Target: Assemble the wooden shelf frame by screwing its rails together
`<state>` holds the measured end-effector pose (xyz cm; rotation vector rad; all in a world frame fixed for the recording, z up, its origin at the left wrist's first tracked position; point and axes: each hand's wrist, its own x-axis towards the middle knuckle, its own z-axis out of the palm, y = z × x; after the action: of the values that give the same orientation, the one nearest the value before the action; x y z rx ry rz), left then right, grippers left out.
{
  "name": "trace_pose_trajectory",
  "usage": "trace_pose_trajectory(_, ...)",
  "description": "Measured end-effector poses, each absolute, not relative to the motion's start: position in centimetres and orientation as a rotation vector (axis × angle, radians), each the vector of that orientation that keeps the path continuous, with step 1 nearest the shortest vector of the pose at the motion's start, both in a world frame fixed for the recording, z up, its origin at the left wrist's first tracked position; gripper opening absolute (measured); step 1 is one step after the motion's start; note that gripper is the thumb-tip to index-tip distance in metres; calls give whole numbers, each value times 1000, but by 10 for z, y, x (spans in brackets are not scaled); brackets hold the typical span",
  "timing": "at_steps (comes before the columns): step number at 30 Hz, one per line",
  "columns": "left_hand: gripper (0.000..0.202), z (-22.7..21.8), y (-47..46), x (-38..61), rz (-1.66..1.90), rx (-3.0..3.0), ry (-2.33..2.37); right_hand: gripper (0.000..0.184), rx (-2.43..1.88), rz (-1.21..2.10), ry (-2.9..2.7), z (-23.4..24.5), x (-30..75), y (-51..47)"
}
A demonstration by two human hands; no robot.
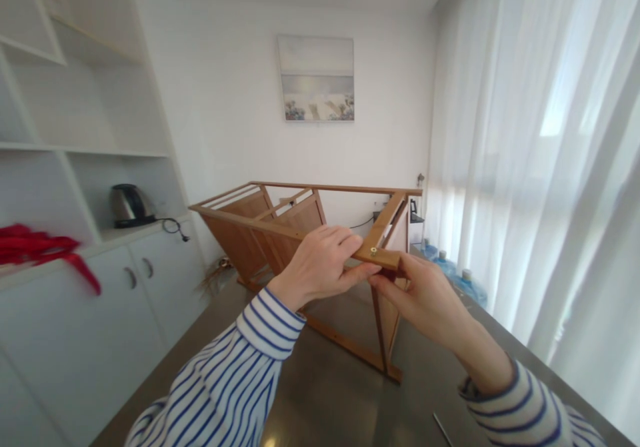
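A wooden frame of rails and panels (260,223) stands on the grey table (330,387). My left hand (320,263) is closed over the near top rail, beside a brass screw head (373,251) at the near corner. My right hand (425,297) reaches up from below that same corner, its fingers pinched against the underside of the rail end. Whatever those fingers hold is hidden. Both sleeves are white with blue stripes.
White cupboards and shelves line the left wall, with a steel kettle (127,205) and a red cloth (47,247) on the counter. Blue water bottles (463,280) stand by the curtained window on the right. A thin metal tool (443,428) lies on the table near me.
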<state>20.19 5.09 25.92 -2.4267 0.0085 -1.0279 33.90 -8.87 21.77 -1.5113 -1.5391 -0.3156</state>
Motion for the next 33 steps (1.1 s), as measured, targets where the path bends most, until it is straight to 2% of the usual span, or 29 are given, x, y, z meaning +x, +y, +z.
trace_pose_trajectory(6, 50, 267, 63, 204, -1050, -2479, 98, 10, -1517, -363, -1501, 226, 326, -90)
trace_pose_trajectory(18, 57, 269, 66, 203, -1014, -2574, 148, 14, -1553, -418, -1501, 227, 321, -89)
trace_pose_trajectory(28, 45, 269, 60, 202, -984, -2681, 54, 17, -1513, -382, -1483, 227, 326, -85)
trace_pose_trajectory(33, 34, 256, 50, 201, -1192, -2761, -49, 13, -1480, -273, -1493, 224, 329, -87)
